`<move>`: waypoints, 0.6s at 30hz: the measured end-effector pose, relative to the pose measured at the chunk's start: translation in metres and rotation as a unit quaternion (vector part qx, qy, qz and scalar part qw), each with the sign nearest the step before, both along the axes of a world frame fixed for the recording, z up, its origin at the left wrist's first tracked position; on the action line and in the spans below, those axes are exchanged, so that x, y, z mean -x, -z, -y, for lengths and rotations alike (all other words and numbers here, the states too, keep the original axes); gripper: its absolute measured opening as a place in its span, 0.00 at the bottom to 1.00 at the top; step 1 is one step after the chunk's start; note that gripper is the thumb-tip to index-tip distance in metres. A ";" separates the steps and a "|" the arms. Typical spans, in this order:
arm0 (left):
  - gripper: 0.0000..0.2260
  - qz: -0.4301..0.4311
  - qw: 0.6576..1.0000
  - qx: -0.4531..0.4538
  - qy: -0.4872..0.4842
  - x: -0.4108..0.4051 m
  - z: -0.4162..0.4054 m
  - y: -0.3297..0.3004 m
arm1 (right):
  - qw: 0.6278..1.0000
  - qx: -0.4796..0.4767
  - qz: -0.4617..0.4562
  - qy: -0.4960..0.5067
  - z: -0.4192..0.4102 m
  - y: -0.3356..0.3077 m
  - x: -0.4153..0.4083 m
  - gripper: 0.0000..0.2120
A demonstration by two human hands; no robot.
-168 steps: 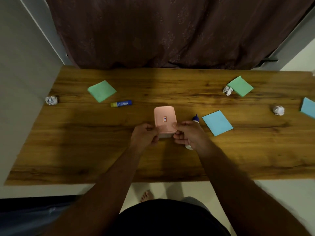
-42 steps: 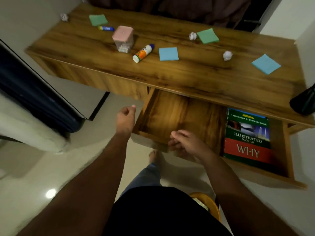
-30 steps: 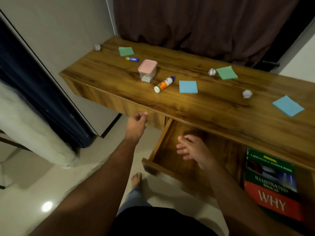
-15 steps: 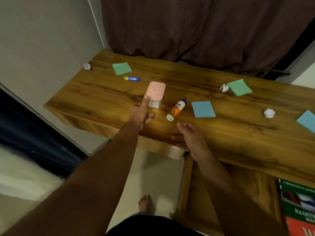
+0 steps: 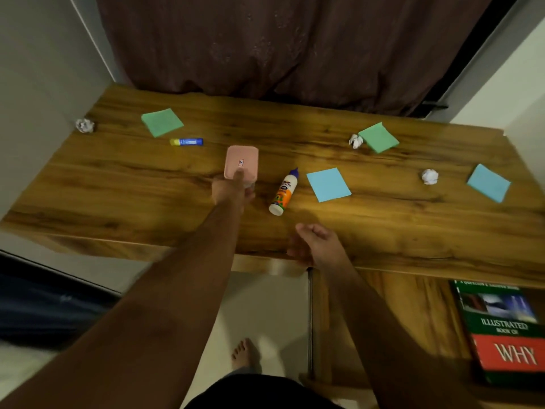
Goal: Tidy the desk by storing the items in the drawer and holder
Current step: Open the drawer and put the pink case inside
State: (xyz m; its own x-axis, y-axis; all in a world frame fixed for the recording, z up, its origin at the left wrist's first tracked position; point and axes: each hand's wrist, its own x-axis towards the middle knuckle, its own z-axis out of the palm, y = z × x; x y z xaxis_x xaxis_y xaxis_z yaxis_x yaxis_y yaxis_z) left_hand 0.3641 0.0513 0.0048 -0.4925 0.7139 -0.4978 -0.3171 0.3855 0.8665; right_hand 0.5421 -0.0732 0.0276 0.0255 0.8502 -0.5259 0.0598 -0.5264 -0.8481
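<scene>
A pink-lidded box (image 5: 241, 159) stands on the wooden desk (image 5: 124, 184), left of centre. My left hand (image 5: 233, 191) grips its near end, with the thumb on the lid and the fingers round the side. An orange and white glue bottle (image 5: 281, 192) lies just to the right of the box. My right hand (image 5: 315, 243) hovers over the desk's front edge, fingers loosely curled and holding nothing. Under the desk at the lower right, the drawer (image 5: 427, 305) stands pulled out.
A blue glue stick (image 5: 186, 142) and green sticky pads (image 5: 161, 121) (image 5: 378, 137) lie farther back. Blue pads (image 5: 328, 184) (image 5: 488, 183) and crumpled paper balls (image 5: 85, 125) (image 5: 356, 141) (image 5: 429, 176) are scattered around. A book (image 5: 501, 329) lies in the drawer. My bare foot (image 5: 244, 354) is below.
My left hand has reached forward from beside the pink box and taken hold of its near end. My right hand has stayed near the desk's front edge.
</scene>
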 end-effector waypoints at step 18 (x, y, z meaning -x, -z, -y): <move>0.14 -0.107 0.976 -0.086 0.172 -0.089 0.070 -0.047 | 0.998 -0.057 -0.032 -0.017 0.026 -0.031 -0.120 0.10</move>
State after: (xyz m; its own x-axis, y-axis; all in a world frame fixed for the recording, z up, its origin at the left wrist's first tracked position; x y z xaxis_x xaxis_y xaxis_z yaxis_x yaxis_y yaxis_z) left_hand 0.4533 -0.0192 0.0522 -0.2892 0.9190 -0.2680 0.0005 0.2801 0.9600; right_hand 0.6620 -0.0992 0.0589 -0.0346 0.9047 -0.4247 0.0197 -0.4242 -0.9054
